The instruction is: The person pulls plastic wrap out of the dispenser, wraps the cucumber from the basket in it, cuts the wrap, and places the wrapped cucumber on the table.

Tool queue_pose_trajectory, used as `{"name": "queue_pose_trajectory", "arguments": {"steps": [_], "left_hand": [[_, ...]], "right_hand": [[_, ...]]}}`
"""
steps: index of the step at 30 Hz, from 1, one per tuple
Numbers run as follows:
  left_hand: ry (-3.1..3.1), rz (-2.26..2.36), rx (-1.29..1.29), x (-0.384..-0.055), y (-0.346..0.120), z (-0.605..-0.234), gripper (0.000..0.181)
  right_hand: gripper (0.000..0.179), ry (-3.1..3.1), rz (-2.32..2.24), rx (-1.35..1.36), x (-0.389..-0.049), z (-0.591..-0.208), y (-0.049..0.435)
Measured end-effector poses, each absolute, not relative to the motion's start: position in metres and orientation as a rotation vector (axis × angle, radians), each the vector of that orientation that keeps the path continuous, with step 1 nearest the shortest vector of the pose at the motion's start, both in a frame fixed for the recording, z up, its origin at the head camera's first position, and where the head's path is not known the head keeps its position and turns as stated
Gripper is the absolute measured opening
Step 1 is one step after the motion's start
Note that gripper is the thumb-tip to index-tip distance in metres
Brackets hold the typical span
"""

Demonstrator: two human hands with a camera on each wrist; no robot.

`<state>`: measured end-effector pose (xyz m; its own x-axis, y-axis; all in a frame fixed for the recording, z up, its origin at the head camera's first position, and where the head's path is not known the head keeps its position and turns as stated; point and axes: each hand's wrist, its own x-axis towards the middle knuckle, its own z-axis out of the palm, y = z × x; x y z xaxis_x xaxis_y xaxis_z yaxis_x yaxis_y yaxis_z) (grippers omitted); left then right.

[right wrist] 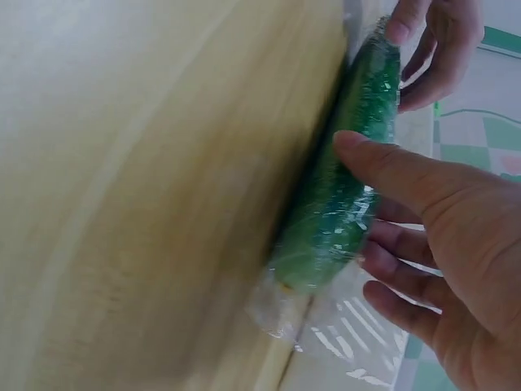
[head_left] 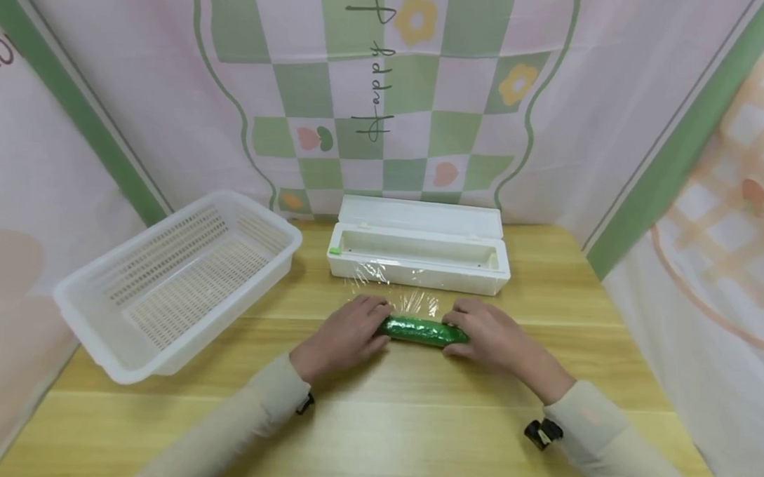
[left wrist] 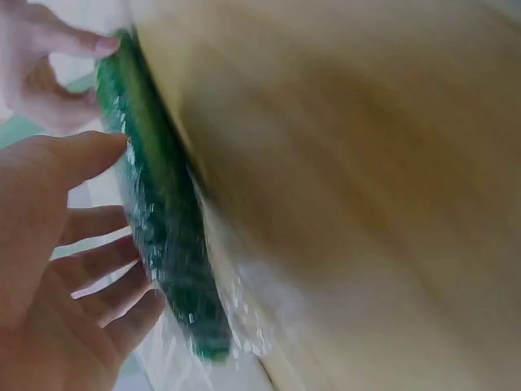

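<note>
A green cucumber (head_left: 419, 331) lies crosswise on the wooden table, wrapped in clear cling film (head_left: 418, 301). The film stretches from the cucumber back toward a white film dispenser box (head_left: 418, 276). My left hand (head_left: 347, 333) holds the cucumber near its left end, thumb on the near side and fingers on the far side. Near the other end, my right hand (head_left: 489, 335) grips it the same way. In the left wrist view, film hangs loose past the end of the cucumber (left wrist: 159, 195). Loose film (right wrist: 350, 326) also extends past the end in the right wrist view.
The dispenser's lid (head_left: 421, 215) stands raised at the back, and a small green piece (head_left: 335, 251) sits at its left front edge. A white slotted plastic basket (head_left: 228, 310) stands at the left. Patterned cloth (head_left: 412, 85) hangs behind the table (head_left: 375, 435).
</note>
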<state>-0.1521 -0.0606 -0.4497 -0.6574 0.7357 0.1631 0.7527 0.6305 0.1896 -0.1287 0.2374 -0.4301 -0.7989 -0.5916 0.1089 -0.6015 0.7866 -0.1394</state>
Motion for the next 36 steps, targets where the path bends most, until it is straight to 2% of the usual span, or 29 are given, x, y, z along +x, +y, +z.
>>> {"name": "queue_pose_trajectory", "arguments": {"steps": [6,9,13,24,36], "left_hand": [[-2.754,-0.684,-0.939,-0.17,-0.089,-0.441,0.056],[-2.772,-0.804,-0.76,-0.182,-0.101,-0.438,0.066],[-2.784,-0.974,-0.629,-0.196,-0.108,-0.437,0.071],[-2.7,-1.339,-0.474,-0.23,-0.107,-0.445,0.069],[-2.676,-1.467,-0.455,-0.251,-0.109,-0.457,0.075]], "right_hand": [[0.043,-2.915,0.194,1.058,-0.132,-0.422,0.237],[0.041,-2.914,0.181,1.079,-0.133,-0.419,0.238],[0.039,-2.939,0.198,1.095,-0.133,-0.415,0.237],[0.04,-2.966,0.334,1.182,-0.15,-0.388,0.207],[0.032,-2.849,0.46,1.222,-0.191,-0.355,0.16]]}}
